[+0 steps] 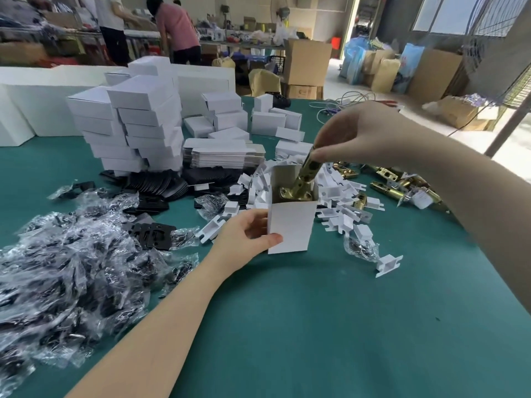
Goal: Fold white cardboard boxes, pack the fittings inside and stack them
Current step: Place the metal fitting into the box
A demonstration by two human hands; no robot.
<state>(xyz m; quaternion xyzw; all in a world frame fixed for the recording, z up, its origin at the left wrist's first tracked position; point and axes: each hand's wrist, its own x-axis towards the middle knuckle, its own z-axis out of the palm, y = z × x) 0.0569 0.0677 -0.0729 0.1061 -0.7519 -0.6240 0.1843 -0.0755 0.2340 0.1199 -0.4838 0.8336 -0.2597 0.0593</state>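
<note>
Left forearm reaching in from bottom left, bare, wrist straight. Left grip (246, 235) curled round the near left edge of an upright white cardboard box (290, 228), thumb across its front face, fingers behind. Right forearm coming in from the right edge, raised, wrist bent downward. Right grip (355, 133) pinching the top end of a brass tubular latch fitting (306, 175), fingertips bunched together, pointing down.
</note>
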